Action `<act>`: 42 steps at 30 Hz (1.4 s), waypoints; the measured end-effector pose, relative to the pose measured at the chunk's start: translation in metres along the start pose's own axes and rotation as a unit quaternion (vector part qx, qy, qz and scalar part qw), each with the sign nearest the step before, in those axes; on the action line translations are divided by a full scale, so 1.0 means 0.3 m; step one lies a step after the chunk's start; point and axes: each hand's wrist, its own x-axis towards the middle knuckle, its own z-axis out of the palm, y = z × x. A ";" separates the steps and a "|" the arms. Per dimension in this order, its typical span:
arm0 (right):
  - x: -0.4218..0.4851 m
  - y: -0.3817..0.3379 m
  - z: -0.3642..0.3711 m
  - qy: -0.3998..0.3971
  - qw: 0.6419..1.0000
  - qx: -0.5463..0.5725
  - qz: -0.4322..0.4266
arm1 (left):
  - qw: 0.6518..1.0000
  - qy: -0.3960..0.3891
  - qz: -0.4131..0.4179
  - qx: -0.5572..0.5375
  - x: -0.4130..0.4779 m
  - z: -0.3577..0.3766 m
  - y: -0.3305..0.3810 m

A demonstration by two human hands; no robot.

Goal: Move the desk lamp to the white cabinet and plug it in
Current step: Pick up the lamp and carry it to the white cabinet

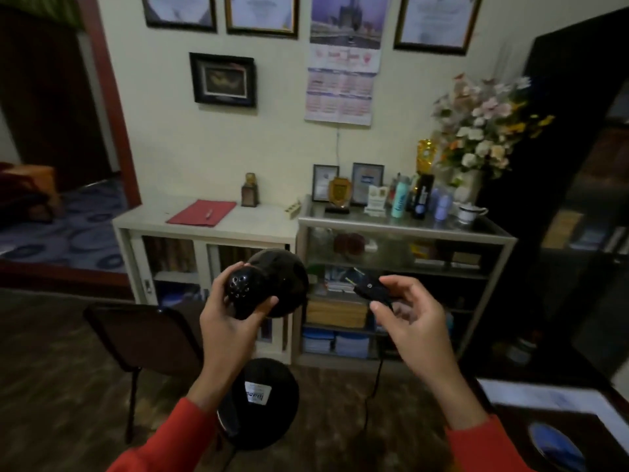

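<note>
Item: black metal desk lamp [269, 284] with vented dome shade, carried in the air, not yet set down. Its shade end points up and away toward 12 o'clock. Its round black base [263, 403], bearing a white label, hangs low at 6 o'clock between the two red sleeves. The long axis therefore runs roughly from 6 to 12, near-to-far and rising.

Left hand [231, 321]: curled closed around the vented rear cap of the shade, thumb at the right side, fingers wrapped at the left. It bears the lamp's weight.

Right hand [412, 318]: partly closed, thumb and fingertips pinching the black two-pin plug [369, 287]. The pins point toward 10 o'clock. The thin black cord [374, 379] trails down from the hand toward 6 o'clock.

Destination: white low cabinet [272, 229] with a pale flat top, lying ahead at 12 o'clock, slightly toward 11 from the lamp. It is well apart from both hands. A red folder with a pen [202, 212] lies on the left part of the counter; the right part near the glass-and-metal display shelf [405, 226] shows bare.

Judgement: the left hand is the nearer to the bare patch. The lamp must travel forward along its own axis, and its base be brought down upright. No wall outlet can be made out.
</note>
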 end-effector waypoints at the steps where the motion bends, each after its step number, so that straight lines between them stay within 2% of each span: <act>1: 0.071 0.031 0.026 -0.009 1.000 0.003 -0.002 | 1.000 0.009 0.001 0.007 0.055 0.014 -0.045; 9: 0.679 0.245 0.207 -0.039 0.999 -0.002 -0.032 | 0.997 0.051 0.032 0.055 0.527 0.128 -0.358; 21: 1.456 0.543 0.605 -0.064 0.997 0.018 -0.041 | 0.992 0.103 -0.003 0.069 1.162 0.255 -0.943; 31: 2.120 0.687 0.919 0.001 0.996 0.049 -0.079 | 0.995 0.091 -0.026 0.014 1.726 0.372 -1.390; 42: 2.689 0.914 1.111 0.037 0.989 0.061 -0.128 | 0.993 0.105 -0.047 0.014 2.102 0.571 -1.839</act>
